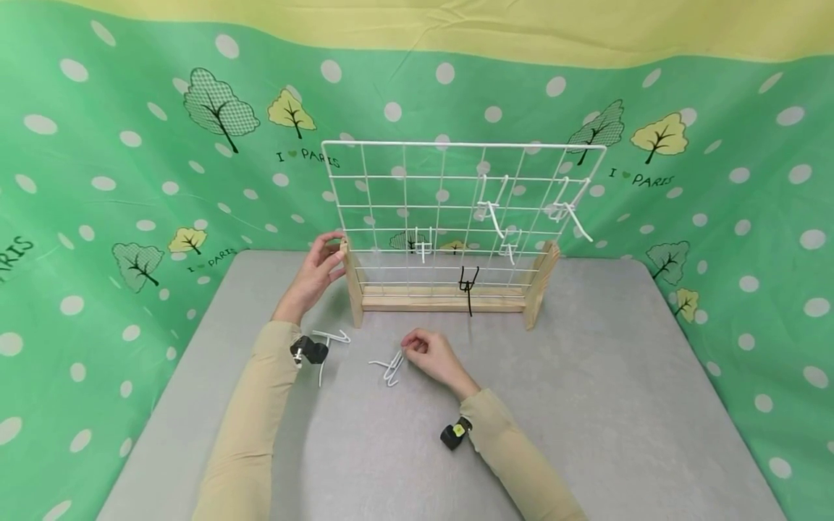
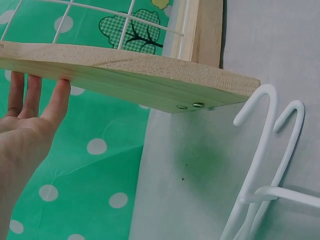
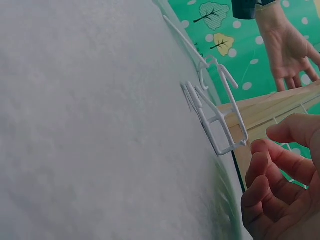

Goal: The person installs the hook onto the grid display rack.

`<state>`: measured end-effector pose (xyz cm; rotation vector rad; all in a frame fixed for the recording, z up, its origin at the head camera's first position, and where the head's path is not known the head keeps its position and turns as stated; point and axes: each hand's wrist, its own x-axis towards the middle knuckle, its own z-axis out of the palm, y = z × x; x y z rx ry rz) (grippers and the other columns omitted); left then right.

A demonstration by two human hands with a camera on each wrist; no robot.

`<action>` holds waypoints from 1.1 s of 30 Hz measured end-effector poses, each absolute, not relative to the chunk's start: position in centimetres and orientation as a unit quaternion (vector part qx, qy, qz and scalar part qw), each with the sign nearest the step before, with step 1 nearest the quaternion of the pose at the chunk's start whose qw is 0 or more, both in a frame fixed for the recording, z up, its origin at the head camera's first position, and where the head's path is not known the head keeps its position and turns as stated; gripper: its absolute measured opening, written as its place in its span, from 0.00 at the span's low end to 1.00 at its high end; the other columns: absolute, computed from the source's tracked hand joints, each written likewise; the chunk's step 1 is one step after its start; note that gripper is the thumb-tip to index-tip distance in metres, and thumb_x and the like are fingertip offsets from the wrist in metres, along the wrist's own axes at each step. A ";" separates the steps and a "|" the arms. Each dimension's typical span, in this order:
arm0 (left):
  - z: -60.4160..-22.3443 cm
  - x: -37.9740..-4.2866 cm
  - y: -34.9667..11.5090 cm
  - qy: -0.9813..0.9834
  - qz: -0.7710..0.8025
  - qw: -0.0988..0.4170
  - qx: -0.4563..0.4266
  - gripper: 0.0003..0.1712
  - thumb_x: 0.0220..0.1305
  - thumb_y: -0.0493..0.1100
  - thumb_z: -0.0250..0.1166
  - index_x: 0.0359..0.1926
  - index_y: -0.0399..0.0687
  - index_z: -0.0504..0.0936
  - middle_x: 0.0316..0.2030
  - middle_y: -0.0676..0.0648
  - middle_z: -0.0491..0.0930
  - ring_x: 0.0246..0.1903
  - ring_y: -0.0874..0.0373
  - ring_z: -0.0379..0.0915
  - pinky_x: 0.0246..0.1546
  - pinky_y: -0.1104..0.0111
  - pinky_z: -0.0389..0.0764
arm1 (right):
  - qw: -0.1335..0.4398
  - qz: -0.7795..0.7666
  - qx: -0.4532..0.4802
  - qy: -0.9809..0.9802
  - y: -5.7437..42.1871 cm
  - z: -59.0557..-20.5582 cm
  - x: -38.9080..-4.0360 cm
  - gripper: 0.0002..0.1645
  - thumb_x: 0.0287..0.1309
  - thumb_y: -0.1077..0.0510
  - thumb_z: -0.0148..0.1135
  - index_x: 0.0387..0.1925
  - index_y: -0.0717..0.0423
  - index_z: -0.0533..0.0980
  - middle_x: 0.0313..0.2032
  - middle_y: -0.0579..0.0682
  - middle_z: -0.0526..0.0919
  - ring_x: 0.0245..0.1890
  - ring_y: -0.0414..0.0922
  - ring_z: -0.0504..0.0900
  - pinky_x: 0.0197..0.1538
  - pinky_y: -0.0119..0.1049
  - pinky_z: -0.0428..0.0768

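Note:
A wire grid panel [image 1: 443,206] stands upright in a wooden stand [image 1: 443,299]. My left hand [image 1: 313,275] is at the stand's left wooden post [image 1: 353,289]; in the left wrist view, extended fingertips [image 2: 61,95] touch its outer face, and the thumb is hidden. Just beside a white double-prong wire hook [image 1: 393,367] on the table is my right hand [image 1: 433,354], loosely curled. In the right wrist view a narrow gap parts its fingertips [image 3: 260,147] from the hook's end [image 3: 244,143]. Another white wire hook [image 1: 326,340] lies by the left wrist.
Several white hooks, among them one at upper right [image 1: 490,208], hang on the grid. A black hook [image 1: 467,284] hangs low on it. The grey table [image 1: 606,405] extends around the stand, with a green dotted cloth [image 1: 736,217] behind and at the sides.

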<state>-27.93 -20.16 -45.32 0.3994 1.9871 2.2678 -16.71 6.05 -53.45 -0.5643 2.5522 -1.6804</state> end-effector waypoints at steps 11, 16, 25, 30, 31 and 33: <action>-45.3 -28.0 -20.1 0.648 0.747 0.049 0.139 0.18 0.73 0.39 0.54 0.61 0.58 0.66 0.55 0.45 0.63 0.58 0.52 0.60 0.63 0.44 0.63 | 0.028 -0.538 -0.178 0.824 5.8 -53.4 -16.8 0.05 0.55 0.66 0.63 0.35 0.62 0.80 0.26 0.46 0.79 0.24 0.37 0.72 0.27 0.25 0.73; -45.3 -27.9 -20.1 0.641 0.752 0.047 0.143 0.19 0.73 0.38 0.53 0.60 0.59 0.67 0.54 0.46 0.63 0.57 0.53 0.61 0.62 0.46 0.66 | 0.036 -0.530 -0.177 0.829 5.7 -53.5 -16.8 0.04 0.55 0.66 0.64 0.34 0.62 0.81 0.25 0.46 0.79 0.24 0.37 0.72 0.27 0.25 0.72; -45.3 -28.0 -20.1 0.647 0.748 0.047 0.141 0.19 0.73 0.39 0.53 0.60 0.58 0.66 0.54 0.46 0.63 0.57 0.53 0.61 0.63 0.45 0.65 | 0.062 -0.517 -0.178 0.835 6.0 -53.6 -16.7 0.03 0.56 0.64 0.63 0.33 0.61 0.80 0.25 0.45 0.79 0.24 0.36 0.72 0.27 0.26 0.73; -45.3 -28.0 -20.1 0.646 0.749 0.046 0.142 0.20 0.74 0.38 0.52 0.63 0.55 0.65 0.54 0.46 0.63 0.56 0.54 0.61 0.62 0.44 0.64 | 0.073 -0.509 -0.179 0.838 6.1 -53.5 -16.6 0.04 0.56 0.63 0.63 0.31 0.62 0.79 0.25 0.46 0.78 0.23 0.36 0.72 0.27 0.26 0.73; -45.3 -28.0 -20.1 0.647 0.748 0.046 0.142 0.20 0.74 0.38 0.52 0.63 0.54 0.64 0.54 0.46 0.63 0.56 0.53 0.61 0.63 0.44 0.64 | 0.073 -0.508 -0.181 0.839 6.2 -53.5 -16.6 0.04 0.56 0.63 0.63 0.31 0.62 0.79 0.25 0.46 0.78 0.23 0.36 0.72 0.27 0.26 0.73; -45.3 -28.0 -20.2 0.650 0.745 0.046 0.141 0.20 0.74 0.38 0.52 0.63 0.55 0.64 0.54 0.46 0.64 0.57 0.54 0.61 0.63 0.44 0.64 | 0.075 -0.506 -0.185 0.839 6.2 -53.5 -16.6 0.03 0.56 0.64 0.63 0.30 0.61 0.78 0.24 0.46 0.78 0.23 0.36 0.72 0.26 0.26 0.73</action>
